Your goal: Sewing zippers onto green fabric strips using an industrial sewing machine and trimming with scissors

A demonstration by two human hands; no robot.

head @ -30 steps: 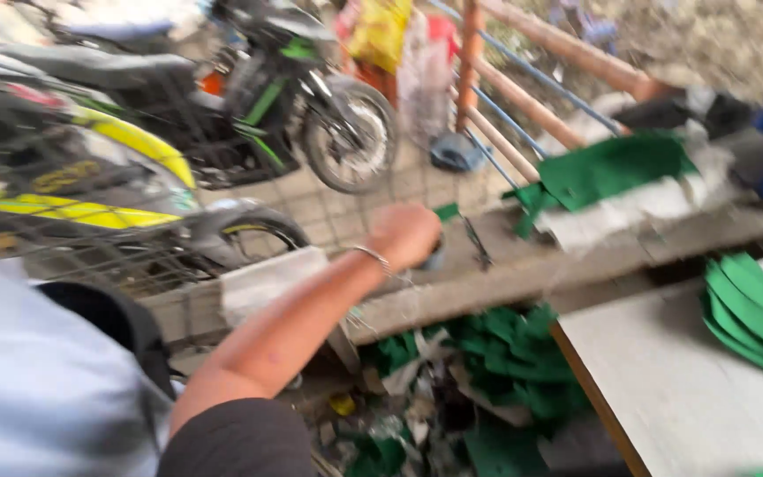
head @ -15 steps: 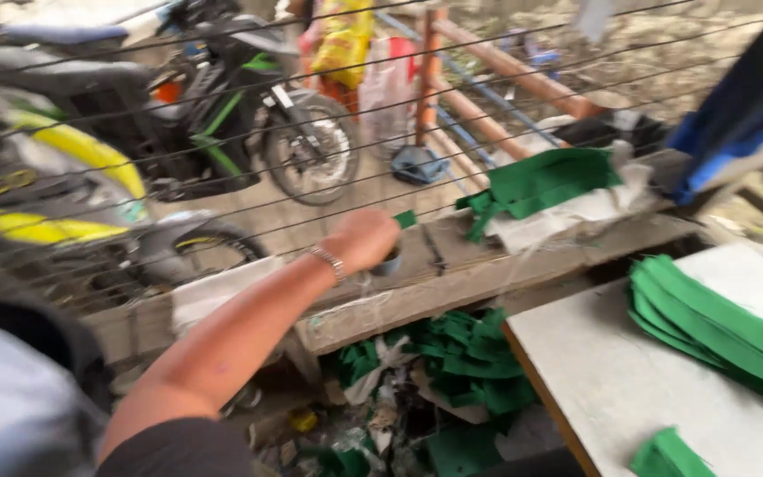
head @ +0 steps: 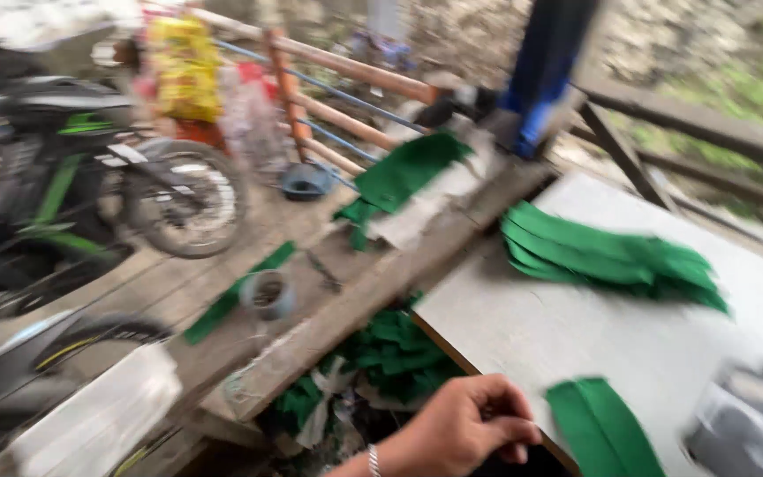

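My left hand [head: 461,433], with a thin metal bracelet on the wrist, hovers at the near left corner of a pale grey worktable [head: 576,336]. Its fingers are curled in and I see nothing inside them. A short green fabric piece [head: 602,428] lies on the table just right of the hand. Further back on the table is a fanned stack of green fabric strips [head: 602,256]. A small grey cup [head: 267,293] stands on the wooden ledge [head: 373,291] to the left, well away from the hand. My right hand is out of view.
Green scraps [head: 390,353] fill the gap under the ledge. More green cloth [head: 408,172] drapes over the ledge's far end. Parked motorbikes [head: 108,185] stand at the left behind a railing [head: 346,79]. A blurred grey object [head: 744,433] sits at the table's near right.
My left hand has drawn back from the small cup on the ledge to the near corner of the table. The view has swung right, showing more of the table.
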